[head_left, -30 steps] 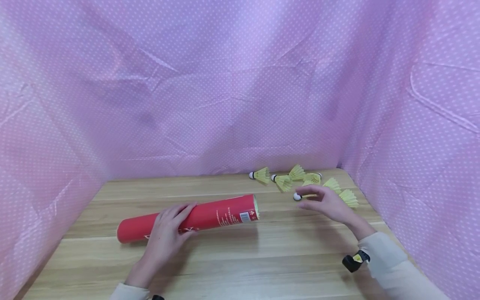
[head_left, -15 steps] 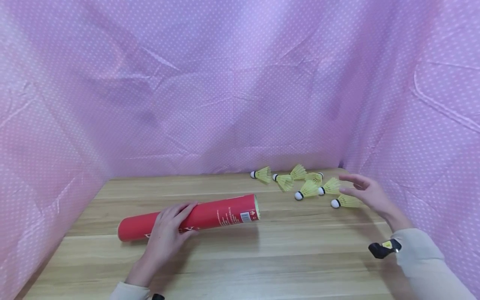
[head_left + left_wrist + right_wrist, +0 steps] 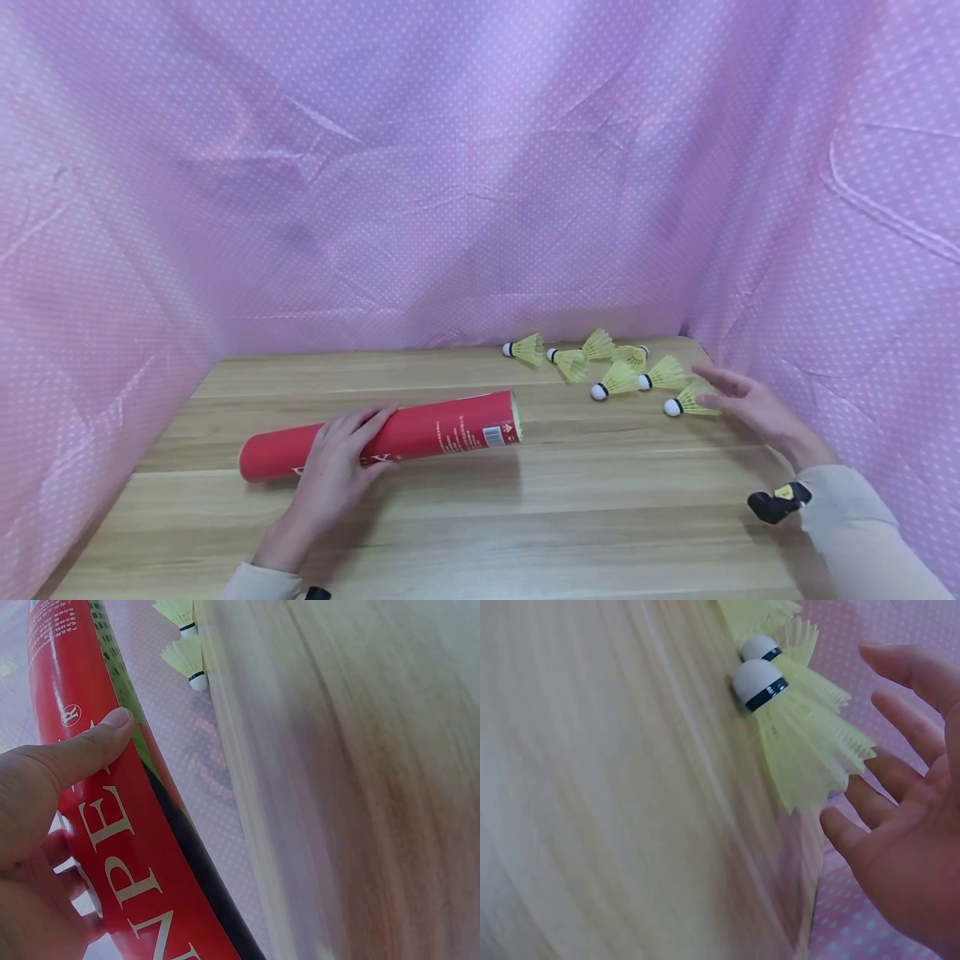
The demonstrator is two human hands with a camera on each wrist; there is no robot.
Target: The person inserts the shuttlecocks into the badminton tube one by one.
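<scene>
Left hand (image 3: 333,467) wrapped over tube (image 3: 390,435) lying on table (image 3: 525,517); right hand (image 3: 750,404) spread-fingered, just beside nearest shuttlecock (image 3: 686,403), not gripping.

Risks: light shuttlecock flicked toward table edge by a sweeping finger; skirt crushed if pinched hard; tube rolling if grip loosens. Hard to tell: actual fingertip contact, tube's contents, far shuttlecocks overlapping.

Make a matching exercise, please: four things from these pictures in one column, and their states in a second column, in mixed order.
Things:
1. left hand
2. right hand
3. tube
4. table

States:
A. open, beside a yellow shuttlecock
B. red, lying on its side
C. gripping the tube
D. wooden, light-coloured

Pairs: 1-C, 2-A, 3-B, 4-D
</scene>
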